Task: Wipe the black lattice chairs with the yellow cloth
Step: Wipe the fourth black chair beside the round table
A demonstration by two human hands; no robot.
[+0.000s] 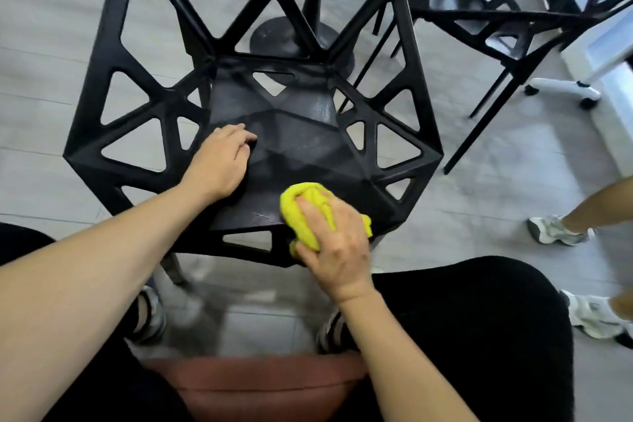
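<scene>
A black lattice chair (301,140) stands right in front of me, its seat facing up and its triangular cut-outs on both sides. My right hand (337,247) grips a bunched yellow cloth (305,212) and presses it on the seat's front right edge. My left hand (219,161) rests on the left part of the seat, fingers curled lightly on the surface. A second black lattice chair (493,7) stands at the back right.
A round black table base (291,38) sits on the grey floor behind the chair. Another person's legs and white sneakers (555,231) are at the right. A white wheeled base (565,89) stands at the far right. My own knees and feet are below the chair.
</scene>
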